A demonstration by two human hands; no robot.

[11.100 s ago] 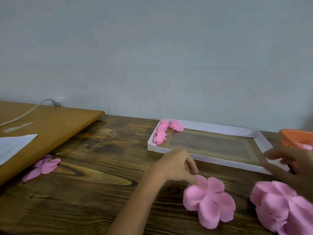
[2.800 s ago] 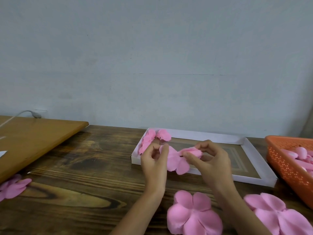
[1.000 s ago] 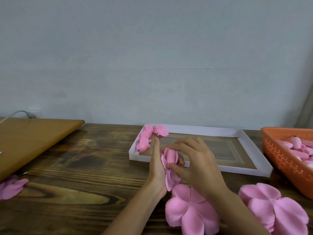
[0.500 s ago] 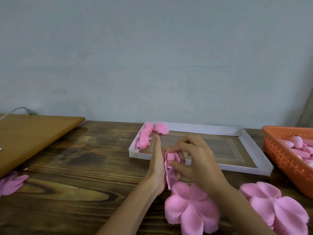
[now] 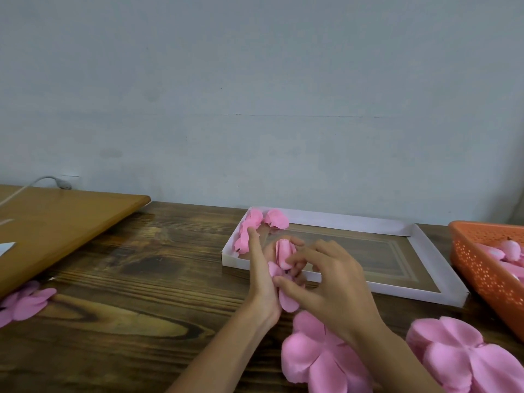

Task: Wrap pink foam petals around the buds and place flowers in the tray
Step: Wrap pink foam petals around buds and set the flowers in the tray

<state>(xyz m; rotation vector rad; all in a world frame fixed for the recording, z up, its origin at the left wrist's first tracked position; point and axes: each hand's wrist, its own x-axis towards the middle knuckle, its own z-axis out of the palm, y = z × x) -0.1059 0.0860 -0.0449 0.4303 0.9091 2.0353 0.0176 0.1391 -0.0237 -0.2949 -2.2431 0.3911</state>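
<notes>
My left hand [image 5: 263,279] stands on its edge. One finger is straight up and the others curl behind the flower [image 5: 284,252], which the hand cradles. My right hand [image 5: 334,282] is narrow on the same flower: the thumb and the bent fingers pinch the soft petals against the bud. This one flower is of matte pink foam, with a rounded bud on top and loose petal lobes hanging below. I hold it at the near-left wall of the tray [image 5: 340,221]; it does not lie in the tray.

The tray is one shallow rectangle of white card with a brown bottom. In its far-left corner lies a short row of finished flowers [image 5: 251,229], small pink rolls. They overlap, so I cannot count them surely.

On the dark, strongly grained wooden table [image 5: 127,279] I count three places with flat foam cut-outs of rounded lobes. There is one petal sheet [image 5: 317,355] under my right wrist, a stack of sheets [image 5: 465,361] at the right, and a left sheet [image 5: 25,303] beside a smooth light-brown board [image 5: 56,219]. One orange plastic basket [image 5: 482,268], full of little holes, holds pink buds [image 5: 510,248]; their number is unclear.
</notes>
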